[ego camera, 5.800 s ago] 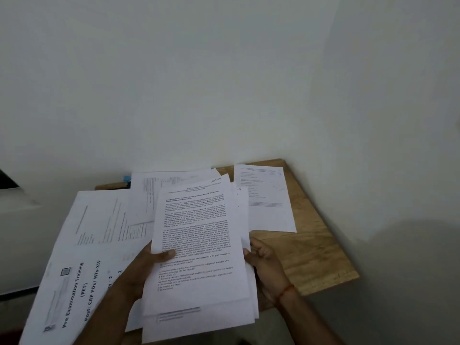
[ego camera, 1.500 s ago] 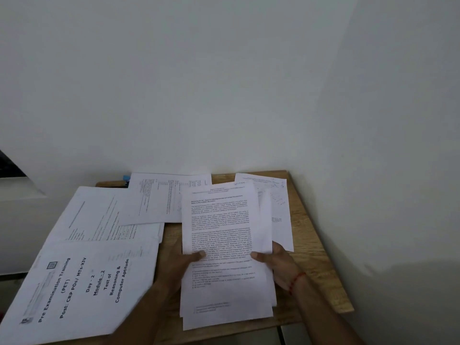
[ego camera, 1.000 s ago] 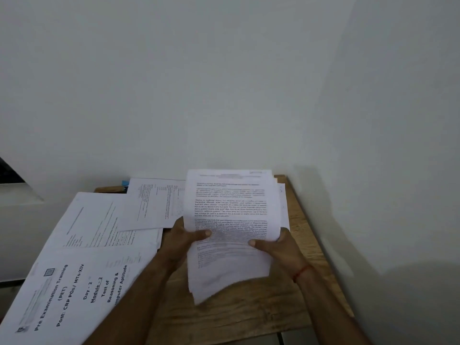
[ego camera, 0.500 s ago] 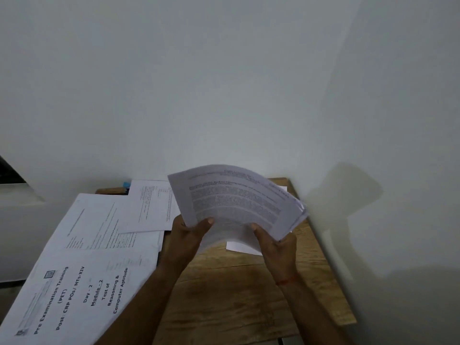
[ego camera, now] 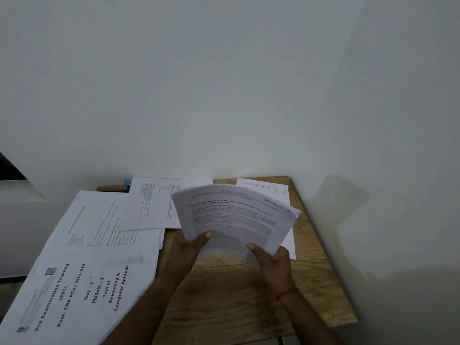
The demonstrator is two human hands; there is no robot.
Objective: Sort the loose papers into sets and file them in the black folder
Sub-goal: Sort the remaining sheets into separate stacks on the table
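The stack of white printed paper sheets [ego camera: 234, 217] is held in the air above the far right part of the light brown wooden surface [ego camera: 236, 295]; it is bent into an arch with the printed side up, and its near edge is blurred. The left hand [ego camera: 189, 247] grips the near left corner of the stack, with the thumb on the print and the fingers hidden behind the paper; the right hand [ego camera: 273, 262] grips the near right edge in the same way, with the thumb lying on the top sheet. A thin red thread [ego camera: 286, 293] is around the right wrist.

Under the stack, at the far right, a single white sheet with few printed lines [ego camera: 271, 189] lies flat on the surface; the stack hides its middle. Just left of the stack lies a white sheet with sideways print [ego camera: 154, 202], partly covered by the stack; it overlaps a larger white sheet with slanted text lines [ego camera: 99, 220] further left, which reaches past the far left corner of the surface. Nearest on the left is a big white cover sheet titled "Pre Examination Training" [ego camera: 82, 295], which lies over the near edge of that larger sheet.

A small blue object [ego camera: 127, 182] shows at the far edge, mostly hidden by the sideways sheet; I cannot tell what it is. A plain white wall [ego camera: 224, 83] stands behind and to the right; a grey shadow [ego camera: 343, 212] falls on the right part.
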